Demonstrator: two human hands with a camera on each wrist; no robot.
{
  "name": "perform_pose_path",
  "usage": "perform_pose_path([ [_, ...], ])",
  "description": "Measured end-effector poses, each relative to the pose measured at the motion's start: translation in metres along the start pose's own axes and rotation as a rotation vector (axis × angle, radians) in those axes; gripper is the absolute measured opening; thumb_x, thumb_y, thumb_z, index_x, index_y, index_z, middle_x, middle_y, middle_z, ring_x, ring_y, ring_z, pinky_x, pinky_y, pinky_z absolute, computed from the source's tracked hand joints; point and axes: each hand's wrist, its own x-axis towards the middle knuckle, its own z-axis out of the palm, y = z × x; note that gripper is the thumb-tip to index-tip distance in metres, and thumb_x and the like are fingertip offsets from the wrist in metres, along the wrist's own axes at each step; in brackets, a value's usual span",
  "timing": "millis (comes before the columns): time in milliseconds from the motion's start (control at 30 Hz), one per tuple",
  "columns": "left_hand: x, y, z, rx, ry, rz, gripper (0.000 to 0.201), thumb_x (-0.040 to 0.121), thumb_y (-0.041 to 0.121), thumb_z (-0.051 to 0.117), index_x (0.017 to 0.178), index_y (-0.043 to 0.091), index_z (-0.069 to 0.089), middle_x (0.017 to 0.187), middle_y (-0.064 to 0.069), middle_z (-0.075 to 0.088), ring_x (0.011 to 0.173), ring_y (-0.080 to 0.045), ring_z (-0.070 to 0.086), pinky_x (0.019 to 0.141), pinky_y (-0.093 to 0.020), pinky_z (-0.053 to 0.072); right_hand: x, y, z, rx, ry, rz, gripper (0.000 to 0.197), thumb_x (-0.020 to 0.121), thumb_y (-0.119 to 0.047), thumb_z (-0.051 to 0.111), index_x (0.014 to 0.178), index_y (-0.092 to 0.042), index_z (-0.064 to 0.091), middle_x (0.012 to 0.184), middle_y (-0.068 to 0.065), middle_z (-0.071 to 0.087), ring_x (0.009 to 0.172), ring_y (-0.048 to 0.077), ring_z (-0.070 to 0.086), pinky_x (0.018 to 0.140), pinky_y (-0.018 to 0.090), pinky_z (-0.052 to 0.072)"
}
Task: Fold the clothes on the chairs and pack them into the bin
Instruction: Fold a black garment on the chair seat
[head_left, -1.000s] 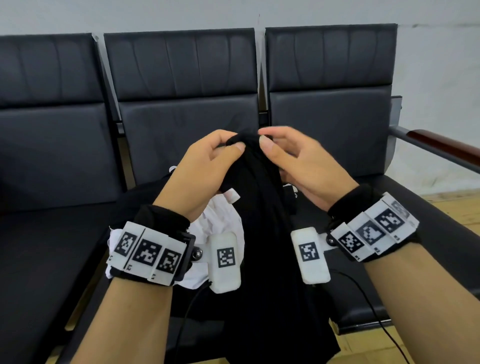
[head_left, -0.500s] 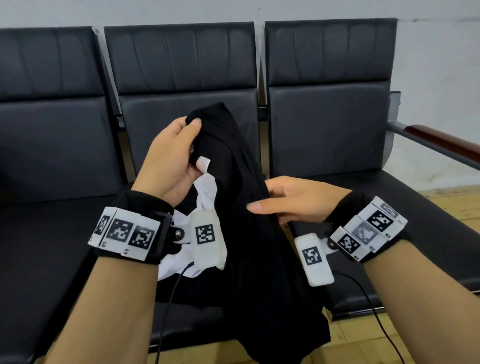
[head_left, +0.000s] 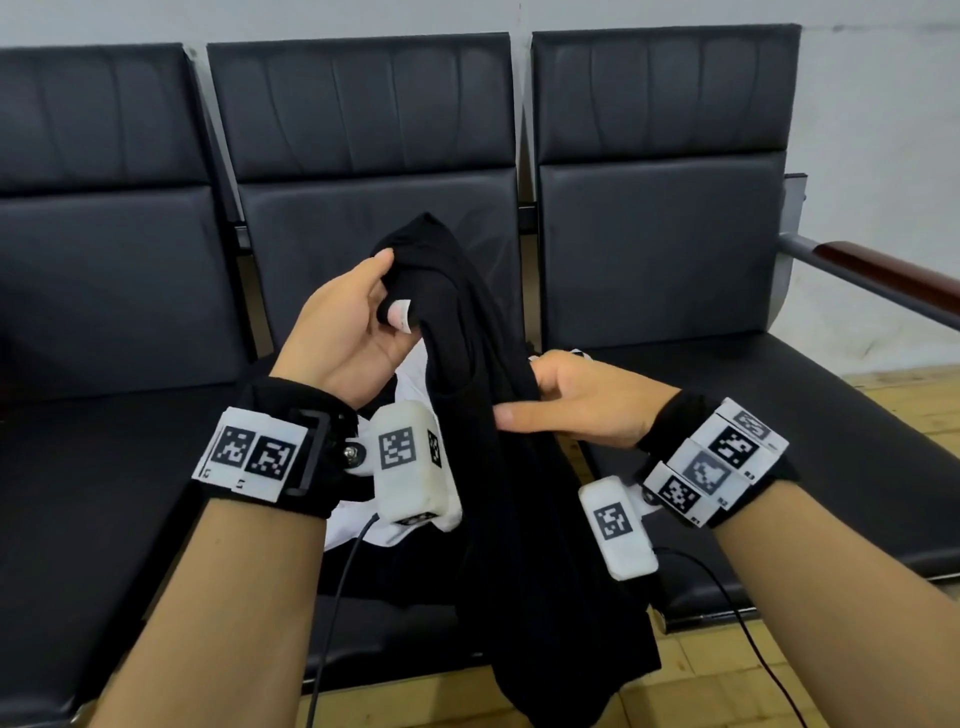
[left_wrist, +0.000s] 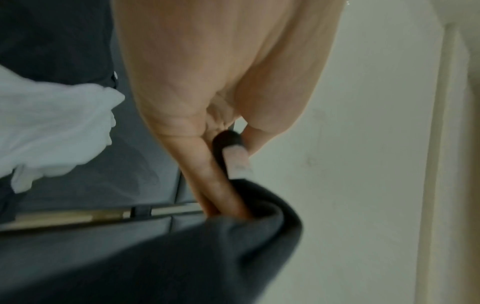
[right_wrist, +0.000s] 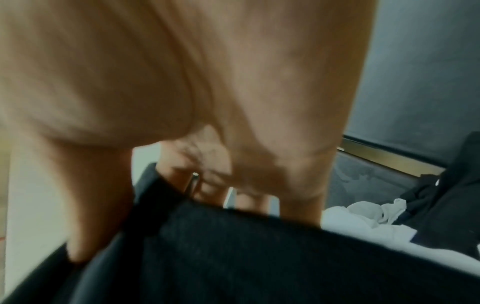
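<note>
Black garment (head_left: 498, 415) is hanging in front of the middle chair (head_left: 363, 208), held up by both hands. Left hand (head_left: 348, 332) is pinching its top edge, thumb on the near side and fingers tucked into the fabric beside a small white label (head_left: 401, 314). Right hand (head_left: 582, 405) is gripping the cloth lower down, thumb lying along the front and fingers curling behind the fold. From there the fabric is draping down past the seat edge toward the wooden floor (head_left: 701, 675). Behind it, a crumpled white garment (head_left: 410, 364) is lying on the middle seat. Farther right, the end chair (head_left: 665, 208) is showing a wood-topped armrest (head_left: 883, 275).
</note>
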Motion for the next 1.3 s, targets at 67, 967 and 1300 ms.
perform_pose_path([
  [67,-0.001,-0.002,-0.004,0.136,-0.010,0.011,0.022,0.109,0.019,0.047,0.114,0.005,0.062,0.098,-0.005,0.068,0.063,-0.012,0.049,0.052,-0.020,0.050,0.000,-0.003,-0.002,0.145,0.106,-0.034,0.021,0.090,-0.022,0.066,0.105,-0.010,0.076,0.109,0.006,0.077,0.104,0.018,0.073,0.092,0.028,0.056],
  [967,-0.021,-0.033,0.011,0.272,-0.299,-0.242,0.041,0.106,0.034,0.041,0.129,0.013,0.068,0.130,-0.006,0.072,0.121,-0.022,0.069,0.095,-0.035,0.059,-0.012,-0.019,-0.022,0.322,0.323,0.105,0.049,0.104,-0.048,0.044,0.146,-0.025,0.051,0.107,-0.008,0.075,0.094,0.008,0.071,0.079,0.029,0.056],
  [1300,-0.013,-0.031,-0.002,0.146,-0.283,-0.143,0.044,0.107,0.029,0.043,0.138,0.004,0.061,0.137,-0.015,0.066,0.129,-0.030,0.063,0.108,-0.043,0.046,-0.021,-0.008,-0.029,0.182,0.157,0.033,0.027,0.100,-0.017,0.062,0.126,-0.016,0.058,0.118,0.014,0.070,0.104,0.022,0.067,0.090,0.038,0.054],
])
